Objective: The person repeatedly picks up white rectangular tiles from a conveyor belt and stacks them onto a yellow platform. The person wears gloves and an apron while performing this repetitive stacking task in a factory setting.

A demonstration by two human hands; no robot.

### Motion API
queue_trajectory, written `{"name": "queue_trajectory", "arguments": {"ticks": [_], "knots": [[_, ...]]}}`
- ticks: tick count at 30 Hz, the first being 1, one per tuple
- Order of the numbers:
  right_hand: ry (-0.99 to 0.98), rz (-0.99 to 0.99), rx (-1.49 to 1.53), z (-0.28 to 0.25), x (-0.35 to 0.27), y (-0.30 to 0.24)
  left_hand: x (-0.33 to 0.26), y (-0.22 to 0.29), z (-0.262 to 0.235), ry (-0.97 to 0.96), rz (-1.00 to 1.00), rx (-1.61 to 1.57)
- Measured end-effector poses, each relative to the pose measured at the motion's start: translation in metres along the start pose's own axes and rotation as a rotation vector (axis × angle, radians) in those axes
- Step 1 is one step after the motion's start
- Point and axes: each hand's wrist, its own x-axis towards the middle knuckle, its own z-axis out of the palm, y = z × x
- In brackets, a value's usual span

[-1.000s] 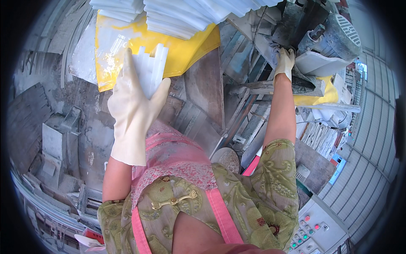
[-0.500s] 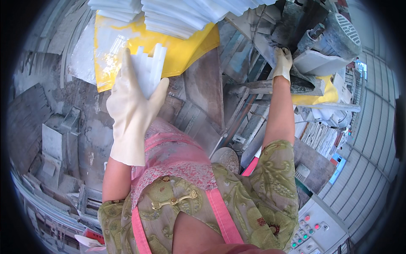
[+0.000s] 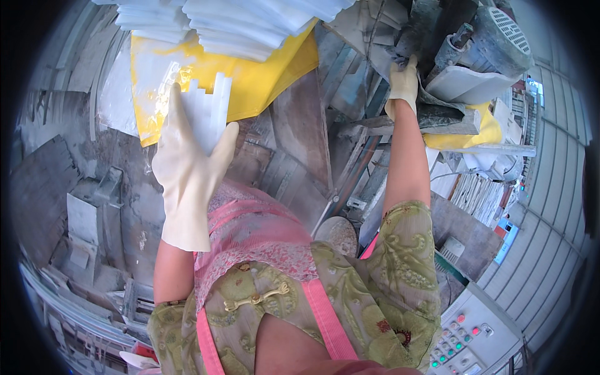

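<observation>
My left hand (image 3: 190, 172), in a cream rubber glove, holds a small bundle of thin white strips (image 3: 209, 115) between thumb and fingers. The strips stand side by side with uneven upper ends. Behind them lies a yellow sheet (image 3: 250, 78), wet and shiny at its left. My right hand (image 3: 403, 84), gloved the same way, reaches far forward to a grey, grimy machine (image 3: 431, 37). Its fingers look bent at the machine's plate; what they grip is too small and dark to make out.
Stacked white strips (image 3: 244, 28) lie on the yellow sheet. A motor with a slotted cover (image 3: 500, 44) stands right of my right hand. Brown boards (image 3: 300, 131) lean between my arms. At lower right is a control panel (image 3: 475, 331) with coloured buttons.
My left hand and its strips have shifted slightly left and down in view. My right hand sits a little farther left and up, its fingers less curled over.
</observation>
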Motion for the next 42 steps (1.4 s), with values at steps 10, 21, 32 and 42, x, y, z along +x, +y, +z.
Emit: {"name": "queue_trajectory", "arguments": {"ticks": [10,21,32,42], "knots": [[-0.126,-0.071,0.009,0.015,0.024,0.027,-0.001,0.001,-0.003,-0.021,-0.042,-0.014],[-0.202,0.054,-0.206,0.033,0.048,0.043,-0.001,-0.002,-0.003,-0.034,-0.026,-0.027],[-0.062,0.061,-0.006,0.035,0.036,0.042,0.000,0.001,-0.006,-0.044,-0.035,0.015],[0.163,0.226,0.998,0.066,0.073,0.063,0.001,-0.002,-0.010,-0.049,-0.020,-0.039]]}}
